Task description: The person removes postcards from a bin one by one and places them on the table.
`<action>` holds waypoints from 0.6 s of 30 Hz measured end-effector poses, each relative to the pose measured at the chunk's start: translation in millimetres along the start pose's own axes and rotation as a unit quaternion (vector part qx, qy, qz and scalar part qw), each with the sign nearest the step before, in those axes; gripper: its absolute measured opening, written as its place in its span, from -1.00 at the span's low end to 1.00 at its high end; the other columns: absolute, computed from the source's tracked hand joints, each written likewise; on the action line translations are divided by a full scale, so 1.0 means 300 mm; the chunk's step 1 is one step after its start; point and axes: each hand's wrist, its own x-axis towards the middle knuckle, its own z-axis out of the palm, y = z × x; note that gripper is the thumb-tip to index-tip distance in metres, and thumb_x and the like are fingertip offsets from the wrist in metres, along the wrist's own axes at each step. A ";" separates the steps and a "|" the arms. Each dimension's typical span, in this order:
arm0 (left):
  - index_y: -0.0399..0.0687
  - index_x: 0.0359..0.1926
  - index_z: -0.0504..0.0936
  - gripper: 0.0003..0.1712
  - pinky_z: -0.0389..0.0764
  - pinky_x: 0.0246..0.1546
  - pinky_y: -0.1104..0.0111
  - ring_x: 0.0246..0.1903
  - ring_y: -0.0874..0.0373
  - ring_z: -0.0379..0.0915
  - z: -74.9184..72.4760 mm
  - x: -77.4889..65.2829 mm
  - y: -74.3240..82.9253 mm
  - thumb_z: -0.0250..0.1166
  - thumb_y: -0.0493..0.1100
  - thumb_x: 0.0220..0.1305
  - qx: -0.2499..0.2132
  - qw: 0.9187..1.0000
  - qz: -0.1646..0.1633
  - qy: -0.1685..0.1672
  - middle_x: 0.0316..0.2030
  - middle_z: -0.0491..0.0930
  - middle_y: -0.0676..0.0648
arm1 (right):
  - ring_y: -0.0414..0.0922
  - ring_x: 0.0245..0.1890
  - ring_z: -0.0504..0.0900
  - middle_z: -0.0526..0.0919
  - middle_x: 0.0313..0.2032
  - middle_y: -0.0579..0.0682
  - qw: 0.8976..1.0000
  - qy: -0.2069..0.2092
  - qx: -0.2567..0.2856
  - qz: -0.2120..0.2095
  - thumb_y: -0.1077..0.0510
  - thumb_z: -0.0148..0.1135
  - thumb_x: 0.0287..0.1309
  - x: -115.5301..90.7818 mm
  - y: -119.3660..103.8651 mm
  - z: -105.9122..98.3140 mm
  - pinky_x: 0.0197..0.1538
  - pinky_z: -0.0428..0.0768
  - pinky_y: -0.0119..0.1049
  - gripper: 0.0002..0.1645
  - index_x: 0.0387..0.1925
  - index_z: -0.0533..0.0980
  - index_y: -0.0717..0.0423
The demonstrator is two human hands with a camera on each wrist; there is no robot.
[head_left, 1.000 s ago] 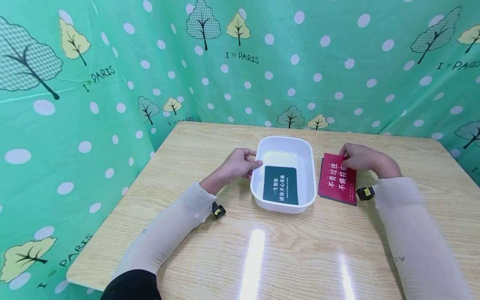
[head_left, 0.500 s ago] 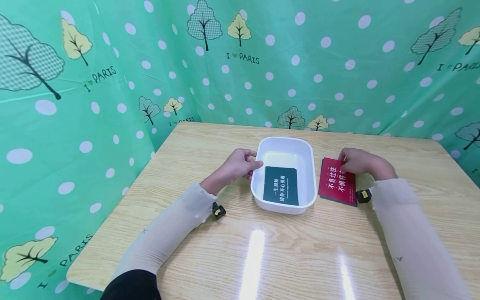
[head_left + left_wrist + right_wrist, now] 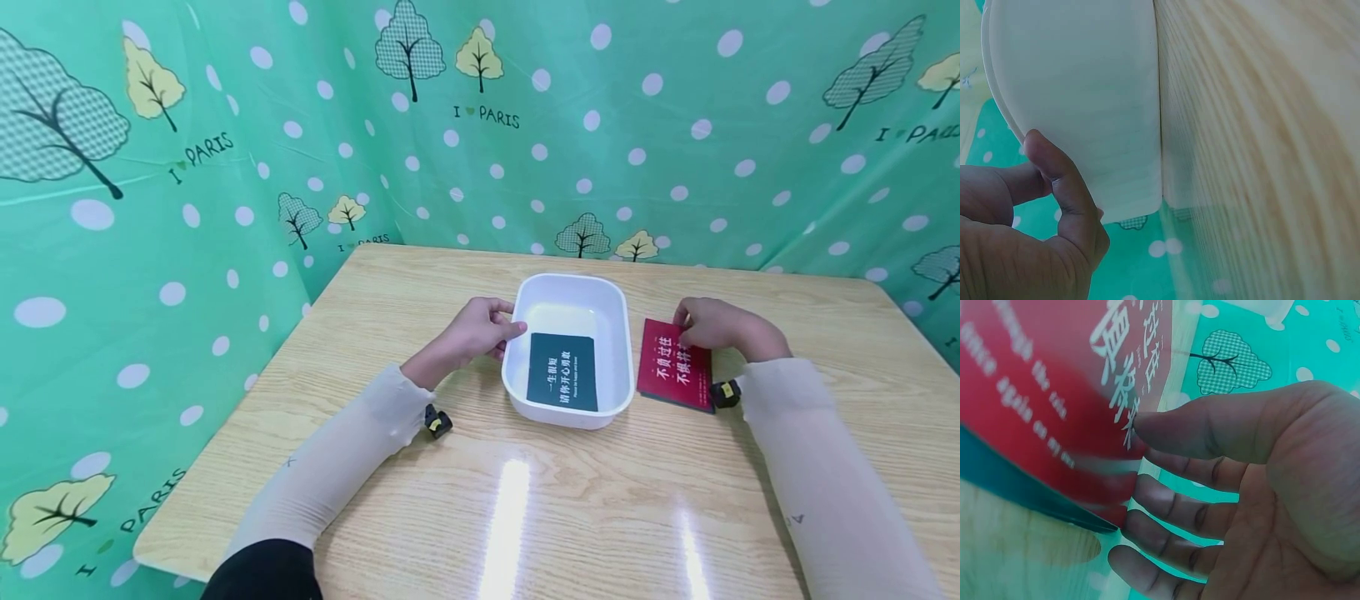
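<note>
Inside the tub (image 3: pixel 561 315), green card (image 3: pixel 562 372); left fingers (image 3: pixel 1067 182) grip tub, right fingers (image 3: pixel 1200 514) red card (image 3: pixel 672 368).

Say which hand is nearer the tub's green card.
Left: the left hand holds the tub by its left rim, near the green card; the right hand is farther, beyond the right rim.

The tray (image 3: pixel 558 317) is white, one card (image 3: pixel 663 367) red, the curtain (image 3: pixel 517 200) white-dotted green.

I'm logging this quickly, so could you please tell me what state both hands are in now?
Left hand: holding the white tub by its rim.
Right hand: pinching the edge of the red card.
</note>
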 end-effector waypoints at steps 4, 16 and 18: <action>-0.16 0.18 0.45 -0.54 0.64 -0.56 0.37 -0.54 0.13 0.51 0.000 -0.001 0.002 0.31 -0.14 0.33 0.003 1.000 -0.002 0.001 -0.35 0.54 -0.14 | 0.17 -0.17 0.53 0.52 -0.08 0.38 1.000 0.003 0.004 0.002 0.32 0.24 0.12 0.003 -0.002 0.005 -0.19 0.62 -0.06 -0.61 -0.03 0.41 0.41; -0.18 0.20 0.42 -0.51 0.69 -0.43 0.20 -0.55 0.13 0.50 -0.001 -0.008 0.008 0.31 -0.14 0.32 0.001 1.000 -0.008 -0.001 -0.36 0.53 -0.12 | 0.18 -0.17 0.52 0.53 -0.11 0.37 0.999 0.026 -0.045 0.001 0.24 0.16 0.24 -0.017 -0.048 -0.012 -0.16 0.60 0.05 -0.59 0.06 0.41 0.40; -0.17 0.20 0.42 -0.51 0.69 -0.43 0.20 -0.55 0.13 0.51 -0.002 -0.008 0.008 0.31 -0.14 0.33 0.000 1.000 -0.008 -0.001 -0.36 0.53 -0.12 | 0.24 -0.12 0.51 0.51 -0.06 0.40 0.997 0.043 -0.060 -0.005 0.20 0.13 0.29 -0.020 -0.067 -0.018 -0.12 0.58 0.12 -0.56 0.11 0.40 0.40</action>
